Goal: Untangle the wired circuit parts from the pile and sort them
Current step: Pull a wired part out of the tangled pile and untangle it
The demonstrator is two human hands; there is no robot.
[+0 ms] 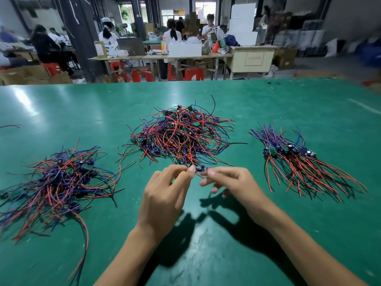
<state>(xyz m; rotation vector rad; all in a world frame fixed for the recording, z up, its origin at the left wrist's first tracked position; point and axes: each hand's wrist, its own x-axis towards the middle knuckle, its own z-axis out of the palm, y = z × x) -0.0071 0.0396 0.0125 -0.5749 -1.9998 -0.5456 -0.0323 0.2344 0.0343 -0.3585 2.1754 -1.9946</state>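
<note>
Biggest risk here: the small wired circuit part is trailing red wires back into the tangled central pile of red, blue and black wired boards, so a hard tug is probably dragging neighbours along or straining a solder joint. Both hands are hovering over the near middle of the green bench, with the left hand pinching one end and the right hand pinching the other, I think, since it's blurry. The neat combed bundle is lying right, and a looser heap left.

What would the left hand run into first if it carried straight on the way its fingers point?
The left hand points up and away from the person, toward the small circuit part pinched between both hands. Just past that lies the central tangled pile, probably its near red wires first; depth is unclear.
</note>
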